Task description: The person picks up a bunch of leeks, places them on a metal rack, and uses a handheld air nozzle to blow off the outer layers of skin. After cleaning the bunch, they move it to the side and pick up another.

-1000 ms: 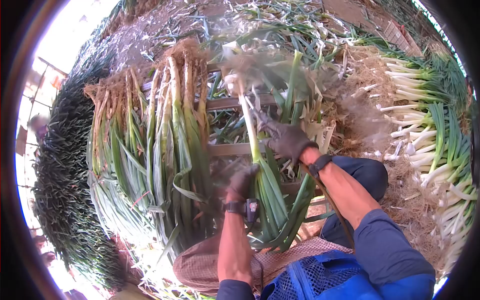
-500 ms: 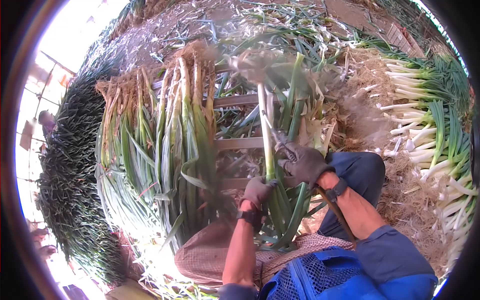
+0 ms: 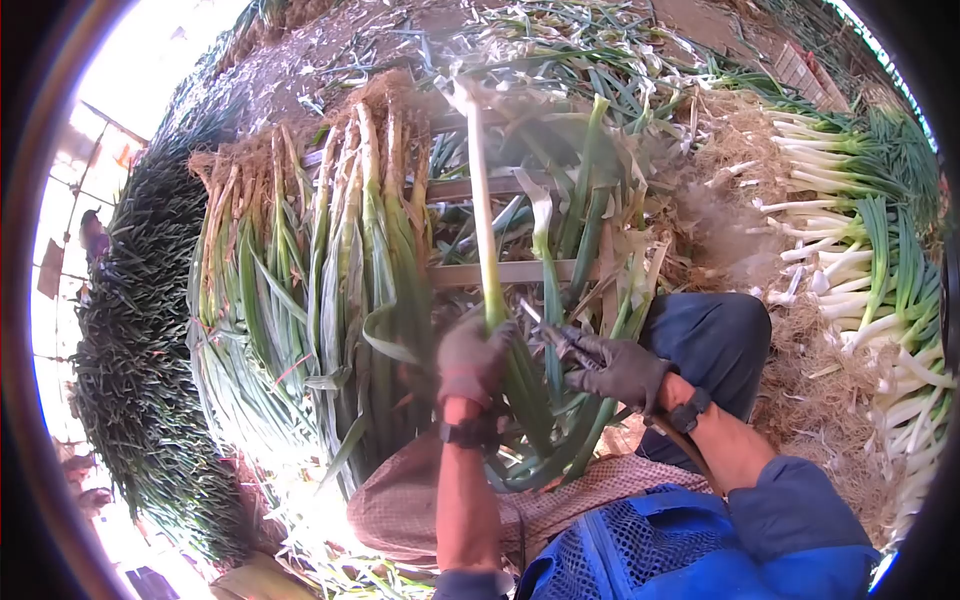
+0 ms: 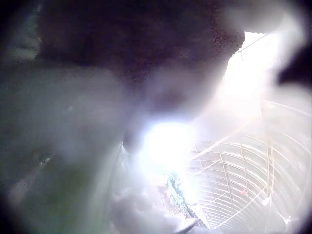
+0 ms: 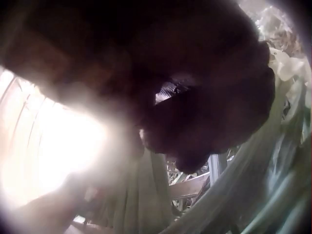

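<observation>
In the head view my gloved left hand point(image 3: 470, 360) grips a leek point(image 3: 483, 200) around its green part. Its pale shaft points away from me, up to a frayed, blurred end, and its leaves hang toward my lap. My gloved right hand point(image 3: 625, 370), just right of the leek, holds an air gun with a thin metal nozzle point(image 3: 540, 318) pointing at the stalk. From that hand a brown hose point(image 3: 685, 443) runs back along the wrist. A loose leaf with a pale end point(image 3: 540, 210) stands beside the leek. Dark glove point(image 5: 209, 112) fills much of the right wrist view.
Untrimmed leeks with roots point(image 3: 330, 230) lie left on a metal rack point(image 3: 510, 272). Beyond the rack are leaf scraps point(image 3: 600, 50). Clean white-stemmed leeks point(image 3: 830, 240) line the right side, beside shed roots point(image 3: 810, 430). A tall dark-green stack point(image 3: 150, 350) stands far left.
My right hand has drawn back toward my body with the air gun. The left hand moved right, then back left with the leek. A loose pale-ended leaf now stands apart beside the stalk.
</observation>
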Demonstrator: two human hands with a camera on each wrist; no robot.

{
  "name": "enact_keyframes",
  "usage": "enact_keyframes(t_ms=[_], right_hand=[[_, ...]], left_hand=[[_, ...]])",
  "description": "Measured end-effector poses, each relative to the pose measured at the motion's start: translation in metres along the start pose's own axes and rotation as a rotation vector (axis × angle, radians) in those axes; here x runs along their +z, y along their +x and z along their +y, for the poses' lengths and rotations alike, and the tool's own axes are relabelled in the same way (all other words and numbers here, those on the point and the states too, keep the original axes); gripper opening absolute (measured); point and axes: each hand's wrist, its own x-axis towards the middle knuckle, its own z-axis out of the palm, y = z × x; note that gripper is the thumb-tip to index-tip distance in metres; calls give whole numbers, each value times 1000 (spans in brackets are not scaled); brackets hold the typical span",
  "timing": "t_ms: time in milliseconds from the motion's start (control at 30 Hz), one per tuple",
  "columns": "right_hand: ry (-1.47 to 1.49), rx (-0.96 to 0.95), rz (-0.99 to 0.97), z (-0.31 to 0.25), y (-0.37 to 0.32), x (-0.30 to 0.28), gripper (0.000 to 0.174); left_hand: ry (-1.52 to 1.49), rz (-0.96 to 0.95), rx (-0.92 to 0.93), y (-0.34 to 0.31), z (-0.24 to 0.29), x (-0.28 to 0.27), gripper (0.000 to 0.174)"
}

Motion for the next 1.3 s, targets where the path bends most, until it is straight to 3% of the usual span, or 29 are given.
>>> enact_keyframes(t_ms=[100, 133, 233, 300, 367, 400, 433, 467, 500, 533, 600, 633, 667, 767, 800, 900, 933, 1033, 1133, 1200, 1300], right_hand=[[406, -225, 402, 20, 13, 10, 78], [489, -368, 428, 22, 21, 6, 76], [446, -250, 237, 29, 6, -17, 76], [527, -115, 350, 4, -17, -29, 75], [481, -289, 585, 9, -25, -38, 76], [434, -504, 559, -5, -33, -41, 76], [350, -433, 482, -1, -33, -43, 74], [265, -363, 404, 4, -35, -45, 73], [181, -292, 326, 9, -34, -46, 73], [132, -347, 463, 10, -28, -47, 80], [327, -342, 535, 22, -18, -51, 80], [429, -335, 570, 26, -15, -52, 81], [373, -222, 500, 20, -23, -55, 80], [304, -155, 340, 1, -22, -55, 76], [148, -205, 428, 7, -19, -55, 79], [555, -303, 428, 0, -21, -53, 78], [595, -317, 429, 1, -23, -56, 78], [678, -341, 449, -2, -33, -69, 79], [894, -327, 492, -15, -42, -76, 83], [977, -319, 474, -12, -43, -78, 85], [1078, -278, 459, -20, -46, -91, 86]], left_hand=[[95, 30, 85, 16, -12, -4, 23], [128, 10, 90, 16, -4, -4, 23], [219, -67, 119, 11, -5, 17, 26], [340, -135, 143, 3, -16, 47, 32], [622, -290, 146, -22, 10, 70, 45], [649, -374, 147, -29, 5, 89, 49], [675, -455, 152, -35, 8, 103, 53], [638, -504, 167, -40, 11, 112, 42], [551, -427, 181, -38, 11, 115, 43], [461, -350, 190, -37, 16, 113, 45], [425, -160, 119, -10, 13, 114, 53], [331, 38, 167, 2, 16, 106, 54], [299, 177, 94, 16, 31, 93, 65], [354, 2, -87, 60, 28, 101, 70], [349, 17, -117, 67, 15, 121, 62], [80, -147, 22, 62, 27, 145, 46], [143, -139, 71, 65, 43, 145, 41], [-28, 69, 113, 106, 75, 141, 53], [129, 240, 265, 181, 62, 158, 71], [-184, 64, 49, 217, 59, 179, 104], [-355, -17, -34, 243, 63, 219, 123]])
